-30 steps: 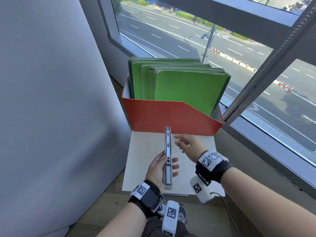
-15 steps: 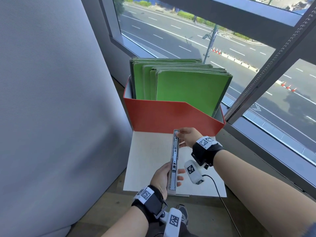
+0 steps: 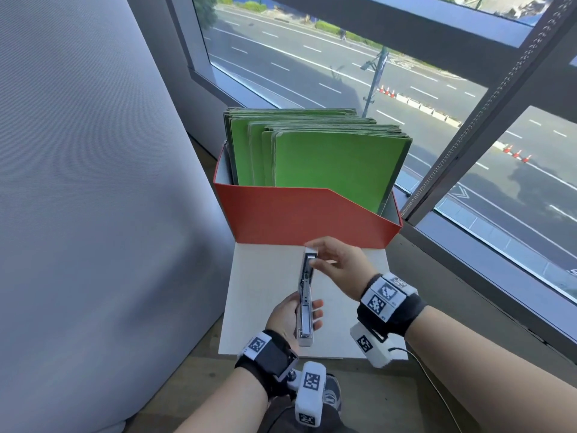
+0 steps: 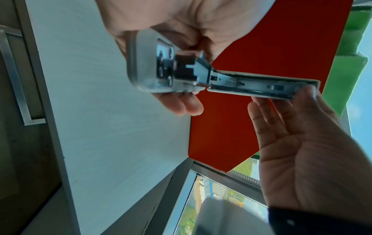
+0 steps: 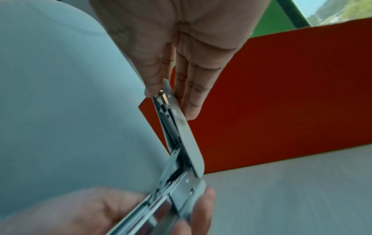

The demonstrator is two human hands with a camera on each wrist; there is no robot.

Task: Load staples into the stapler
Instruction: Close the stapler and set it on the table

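A silver-grey stapler (image 3: 306,295) is held over the white board, swung open almost flat, with its metal channel showing. My left hand (image 3: 299,310) grips its near half, thumb on the left side and fingers on the right. My right hand (image 3: 312,253) pinches the far tip of the cover between thumb and fingers. In the left wrist view the cover (image 4: 261,87) angles away from the base (image 4: 145,63) at the hinge. The right wrist view shows the thumb (image 5: 155,82) and fingers (image 5: 191,98) on either side of the cover's tip. I see no loose staples.
A red file box (image 3: 312,217) packed with green folders (image 3: 331,160) stands just beyond the hands on the white board (image 3: 262,295). A grey padded wall (image 3: 93,182) rises close on the left. Window frames (image 3: 468,135) run along the right.
My right hand, open and apart from the stapler a second ago, has moved to its far end and pinched the cover's tip. The left hand kept its grip.
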